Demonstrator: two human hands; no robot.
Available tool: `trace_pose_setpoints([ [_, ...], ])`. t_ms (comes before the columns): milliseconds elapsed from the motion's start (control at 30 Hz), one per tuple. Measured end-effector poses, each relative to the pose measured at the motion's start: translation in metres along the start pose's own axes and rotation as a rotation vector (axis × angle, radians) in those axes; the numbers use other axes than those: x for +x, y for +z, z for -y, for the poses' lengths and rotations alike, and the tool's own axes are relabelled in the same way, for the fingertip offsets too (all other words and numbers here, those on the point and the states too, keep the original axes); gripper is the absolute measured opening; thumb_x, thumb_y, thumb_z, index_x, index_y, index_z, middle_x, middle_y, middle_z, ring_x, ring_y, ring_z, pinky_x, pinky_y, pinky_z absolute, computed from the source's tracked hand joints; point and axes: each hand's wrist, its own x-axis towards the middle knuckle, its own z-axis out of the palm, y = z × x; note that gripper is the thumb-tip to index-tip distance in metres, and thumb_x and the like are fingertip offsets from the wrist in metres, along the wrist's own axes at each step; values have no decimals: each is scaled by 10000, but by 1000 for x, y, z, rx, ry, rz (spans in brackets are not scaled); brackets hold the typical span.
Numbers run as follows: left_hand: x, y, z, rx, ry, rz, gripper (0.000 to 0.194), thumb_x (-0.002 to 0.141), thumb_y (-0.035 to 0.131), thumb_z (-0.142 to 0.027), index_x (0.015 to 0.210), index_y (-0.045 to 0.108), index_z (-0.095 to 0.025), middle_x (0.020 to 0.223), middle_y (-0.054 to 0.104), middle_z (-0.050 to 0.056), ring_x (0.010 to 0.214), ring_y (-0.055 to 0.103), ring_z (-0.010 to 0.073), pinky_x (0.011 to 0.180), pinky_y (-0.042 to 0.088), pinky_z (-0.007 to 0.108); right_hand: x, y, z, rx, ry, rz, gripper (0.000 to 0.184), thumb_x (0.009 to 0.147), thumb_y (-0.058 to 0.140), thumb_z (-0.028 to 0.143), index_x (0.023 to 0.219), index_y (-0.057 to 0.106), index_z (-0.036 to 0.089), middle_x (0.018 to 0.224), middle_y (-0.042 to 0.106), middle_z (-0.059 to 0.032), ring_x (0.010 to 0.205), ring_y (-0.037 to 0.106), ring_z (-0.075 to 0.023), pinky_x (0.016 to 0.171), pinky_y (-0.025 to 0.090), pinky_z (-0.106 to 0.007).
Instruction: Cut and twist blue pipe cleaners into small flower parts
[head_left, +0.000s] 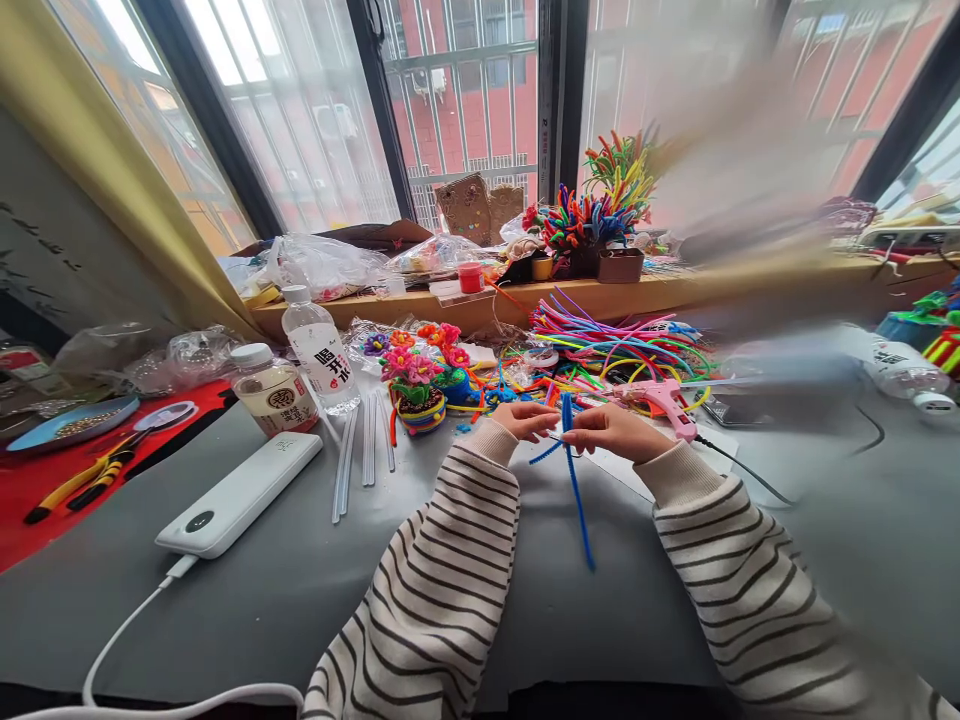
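Note:
Blue pipe cleaners are held up between my two hands over the grey table. A short bundle of them points upward, one long strand hangs down, and a short one sticks out to the left. My right hand pinches the bundle at its middle. From the other side, my left hand has its fingertips closed at the same spot, by a thin strand. Just behind my right hand lies a pink glue gun. Beyond my left hand stands a small pot of pipe-cleaner flowers.
Clear glue sticks and a white power bank with a cable lie left. Two bottles stand behind, one a water bottle. Loose coloured pipe cleaners pile up at the back. Pliers rest on red cloth. The right side is blurred.

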Motion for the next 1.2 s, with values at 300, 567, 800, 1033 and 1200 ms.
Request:
trace_pose_setpoints([
  [300,-1,5,0,-42,-101,45,334,400,687,-319,657,594,-127,515,547,-23,486,486,54,524,371,202,-2,1,4,-52,53,-11,288,591,559,399,620,582,114,562,546,-10,526,479,-85,508,381,-203],
  [567,5,7,9,-47,-91,40,366,392,683,-348,635,543,-114,478,515,-34,435,465,46,476,339,198,0,6,1,-61,43,-102,276,558,591,386,600,586,114,515,535,-6,501,478,-92,482,379,-208],
  [800,8,5,6,-234,-9,19,351,377,696,-313,605,511,-120,477,522,-45,433,480,47,492,354,199,1,4,-1,-40,-48,-197,266,556,598,360,700,608,136,644,597,-23,584,536,-123,563,428,-238],
  [1033,6,3,7,-238,-67,59,327,380,705,-278,609,549,-104,505,551,-15,470,511,66,570,396,236,3,4,-6,-161,-154,-308,233,608,554,371,668,617,155,657,615,-35,616,555,-147,590,443,-260],
  [1200,3,2,4,-236,-76,3,282,390,705,-258,565,550,-101,503,566,-2,497,525,83,620,406,259,1,5,-3,-237,-244,-379,218,642,529,357,703,613,165,711,619,-32,675,557,-152,637,439,-267],
])
